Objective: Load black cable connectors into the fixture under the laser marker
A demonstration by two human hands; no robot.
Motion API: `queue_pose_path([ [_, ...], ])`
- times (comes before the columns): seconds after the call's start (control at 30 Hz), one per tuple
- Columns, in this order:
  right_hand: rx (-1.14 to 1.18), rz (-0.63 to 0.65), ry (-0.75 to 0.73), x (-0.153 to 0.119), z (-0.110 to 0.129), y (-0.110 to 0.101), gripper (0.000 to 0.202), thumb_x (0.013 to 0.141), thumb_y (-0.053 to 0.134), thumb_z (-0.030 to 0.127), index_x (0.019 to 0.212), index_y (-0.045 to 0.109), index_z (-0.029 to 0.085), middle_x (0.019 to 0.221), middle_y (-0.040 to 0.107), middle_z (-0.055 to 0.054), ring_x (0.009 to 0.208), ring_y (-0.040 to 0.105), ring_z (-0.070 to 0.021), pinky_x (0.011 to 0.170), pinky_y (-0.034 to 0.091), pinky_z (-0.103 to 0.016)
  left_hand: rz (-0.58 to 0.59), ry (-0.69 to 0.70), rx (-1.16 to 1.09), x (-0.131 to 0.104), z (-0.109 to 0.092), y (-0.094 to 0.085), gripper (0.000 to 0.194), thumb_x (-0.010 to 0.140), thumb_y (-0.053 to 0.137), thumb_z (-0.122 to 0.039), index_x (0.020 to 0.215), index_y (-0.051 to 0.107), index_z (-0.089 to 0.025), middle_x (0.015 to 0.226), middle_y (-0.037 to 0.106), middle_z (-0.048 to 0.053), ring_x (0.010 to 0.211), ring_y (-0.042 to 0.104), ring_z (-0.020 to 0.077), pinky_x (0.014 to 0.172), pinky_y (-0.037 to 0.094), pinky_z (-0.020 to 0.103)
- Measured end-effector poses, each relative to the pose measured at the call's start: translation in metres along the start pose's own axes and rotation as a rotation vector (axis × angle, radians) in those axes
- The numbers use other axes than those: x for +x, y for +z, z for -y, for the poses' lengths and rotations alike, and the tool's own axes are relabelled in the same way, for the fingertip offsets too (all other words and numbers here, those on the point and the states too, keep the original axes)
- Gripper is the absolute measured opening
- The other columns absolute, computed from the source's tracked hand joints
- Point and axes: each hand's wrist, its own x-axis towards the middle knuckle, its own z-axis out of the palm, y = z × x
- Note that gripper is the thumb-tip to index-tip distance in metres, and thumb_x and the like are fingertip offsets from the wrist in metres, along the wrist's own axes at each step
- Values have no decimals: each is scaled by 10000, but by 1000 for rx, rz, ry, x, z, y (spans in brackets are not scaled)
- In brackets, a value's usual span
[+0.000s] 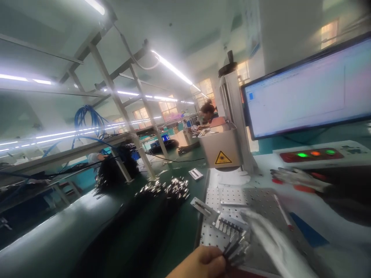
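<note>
Low in the view, my left hand (203,262), bare, pinches a small fan of thin metal-ended pieces (239,247); their exact kind is blurred. Just beyond them, a slotted metal fixture (228,226) lies on a perforated metal plate (211,197). To its right, a white-gloved hand (272,239), apparently my right, reaches over the plate; motion smears its fingers. A laser-marked machine head (222,148) stands above the plate's far end. Left of the plate lie bundles of long black pieces with shiny metal ends (176,188).
A second gloved hand (301,179) with a dark sleeve, seemingly a co-worker's, rests near a panel with lit buttons (311,154). A monitor (307,88) stands behind. A red-and-white pen (283,212) lies on the plate. Shelf posts (142,154) rise at left; another person (208,112) sits farther back.
</note>
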Motion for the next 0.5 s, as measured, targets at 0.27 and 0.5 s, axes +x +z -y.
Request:
queue_pose_path([
  [0.27, 462, 149, 386, 1, -15, 14, 371, 967, 547, 485, 1202, 597, 203, 1233, 578, -85, 1056, 584, -218, 916, 520, -418, 30, 108, 85, 25, 6, 17, 389, 822, 590, -563, 754, 579, -180, 611, 383, -58, 592, 328, 93, 578, 302, 231],
  [0.5, 505, 314, 549, -6, -13, 19, 523, 933, 483, 632, 1146, 665, 190, 1180, 651, -104, 1148, 587, -260, 1030, 452, -473, -49, 10, -6, 38, 30, 28, 372, 748, 684, -534, 927, 658, -209, 673, 559, -26, 639, 492, 133, 600, 351, 251],
])
